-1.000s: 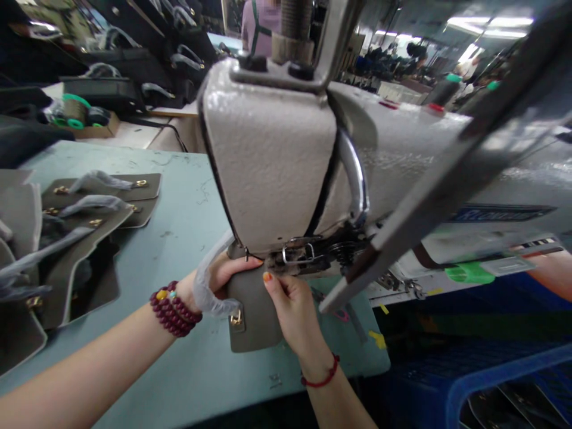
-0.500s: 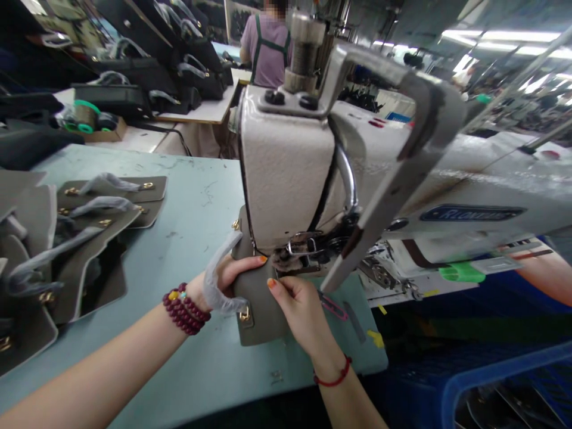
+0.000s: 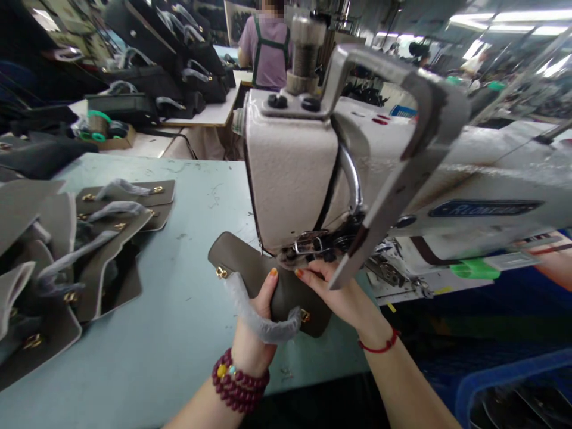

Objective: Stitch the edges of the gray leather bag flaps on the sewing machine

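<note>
A grey-brown bag panel [image 3: 286,292] lies slanted under the head of a white sewing machine [image 3: 292,173]. Gold rings join a plastic-wrapped handle [image 3: 250,316] to it. My left hand [image 3: 261,325] reaches through the handle's loop and grips the panel, thumb on top and fingers hidden beneath. My right hand [image 3: 337,292] pinches the panel's edge close to the presser foot [image 3: 290,257], its fingertips partly behind the metal guard bar [image 3: 379,220]. The needle area is hidden by the machine parts.
Similar bag panels [image 3: 107,262] with wrapped handles are piled on the left of the pale green table [image 3: 187,333]. Black bags [image 3: 165,77] stand on a bench behind, near a person in an apron [image 3: 268,47]. A blue crate [image 3: 491,375] sits low at right.
The panel has turned under the machine from nearly straight to slanted. My left hand has swung round with it, and my right hand has moved right and up to the presser foot.
</note>
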`<state>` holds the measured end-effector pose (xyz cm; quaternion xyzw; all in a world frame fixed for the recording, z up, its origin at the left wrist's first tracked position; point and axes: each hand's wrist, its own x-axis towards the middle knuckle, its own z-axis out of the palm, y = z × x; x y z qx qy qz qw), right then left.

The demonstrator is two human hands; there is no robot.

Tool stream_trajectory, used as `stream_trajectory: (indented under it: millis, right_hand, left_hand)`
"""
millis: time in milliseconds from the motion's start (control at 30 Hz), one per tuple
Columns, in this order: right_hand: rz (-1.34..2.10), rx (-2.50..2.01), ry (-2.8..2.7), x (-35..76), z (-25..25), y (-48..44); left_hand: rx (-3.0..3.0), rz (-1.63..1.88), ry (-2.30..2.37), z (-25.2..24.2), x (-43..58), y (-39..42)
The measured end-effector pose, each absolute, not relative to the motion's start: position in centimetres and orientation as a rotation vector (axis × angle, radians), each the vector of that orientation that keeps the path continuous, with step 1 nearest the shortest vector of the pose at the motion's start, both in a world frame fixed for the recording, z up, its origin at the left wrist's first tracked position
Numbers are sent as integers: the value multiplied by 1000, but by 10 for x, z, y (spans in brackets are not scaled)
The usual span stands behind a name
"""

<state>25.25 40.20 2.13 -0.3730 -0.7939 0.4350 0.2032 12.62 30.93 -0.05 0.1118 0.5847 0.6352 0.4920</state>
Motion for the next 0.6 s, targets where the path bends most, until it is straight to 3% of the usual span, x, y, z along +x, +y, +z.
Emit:
stream_trajectory:
  millis: [600]
  right_hand:
    - [1300, -1032, -2034, 251, 9, 399]
  left_hand:
    - [156, 1482, 1335, -9, 117, 316]
